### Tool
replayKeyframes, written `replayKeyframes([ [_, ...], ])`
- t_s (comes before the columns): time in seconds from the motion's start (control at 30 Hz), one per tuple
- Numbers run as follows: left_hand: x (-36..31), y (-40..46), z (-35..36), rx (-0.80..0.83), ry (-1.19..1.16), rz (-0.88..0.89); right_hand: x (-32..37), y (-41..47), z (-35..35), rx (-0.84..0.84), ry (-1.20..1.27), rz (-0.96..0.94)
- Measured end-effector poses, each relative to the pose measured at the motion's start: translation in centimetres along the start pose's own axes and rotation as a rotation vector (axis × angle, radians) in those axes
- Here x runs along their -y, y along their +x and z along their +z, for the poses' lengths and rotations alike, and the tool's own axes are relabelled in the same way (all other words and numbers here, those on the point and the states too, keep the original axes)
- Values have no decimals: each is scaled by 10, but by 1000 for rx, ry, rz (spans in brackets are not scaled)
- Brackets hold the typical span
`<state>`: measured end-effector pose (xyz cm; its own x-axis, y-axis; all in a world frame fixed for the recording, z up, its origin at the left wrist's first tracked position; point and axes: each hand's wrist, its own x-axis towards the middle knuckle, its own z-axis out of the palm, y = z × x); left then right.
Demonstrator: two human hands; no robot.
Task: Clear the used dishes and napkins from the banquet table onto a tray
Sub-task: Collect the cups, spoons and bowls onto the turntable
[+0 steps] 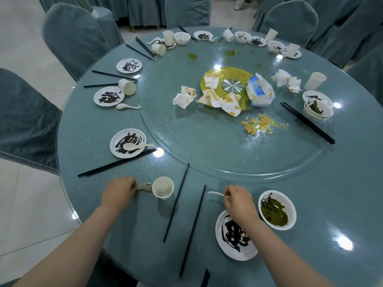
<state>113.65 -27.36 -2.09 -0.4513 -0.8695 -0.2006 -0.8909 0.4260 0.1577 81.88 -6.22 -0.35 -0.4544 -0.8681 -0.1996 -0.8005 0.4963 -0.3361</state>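
My left hand (118,191) pinches the handle of a white spoon (145,186) lying on the table (87,141), just beside a paper cup (163,187) that stands upright and holds nothing visible. My right hand (240,200) pinches a second spoon (216,193) by its handle, fingers curled, wrist above a white plate (234,237) smeared with dark sauce. Both forearms reach forward from the near edge. Just right of that plate, a white bowl (277,210) holds green residue. Two black chopsticks (186,214) lie between my hands.
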Motion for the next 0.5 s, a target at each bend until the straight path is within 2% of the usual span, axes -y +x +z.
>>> replayKeyframes([
  [0.1, 1, -5, -1, -19, -295, -183, 7, -3, -5, -66, 153, -13],
  [0.23, -8, -12, -11, -72, -707, -378, 19, -6, -13, -116, 239, -54],
  [0.4, -54, -26, -52, -89, -1104, -331, 44, -5, -23, -197, 421, -183],
  [0.5, -92, -40, -68, 79, -1249, -286, 65, -4, -34, -240, 467, -275],
])
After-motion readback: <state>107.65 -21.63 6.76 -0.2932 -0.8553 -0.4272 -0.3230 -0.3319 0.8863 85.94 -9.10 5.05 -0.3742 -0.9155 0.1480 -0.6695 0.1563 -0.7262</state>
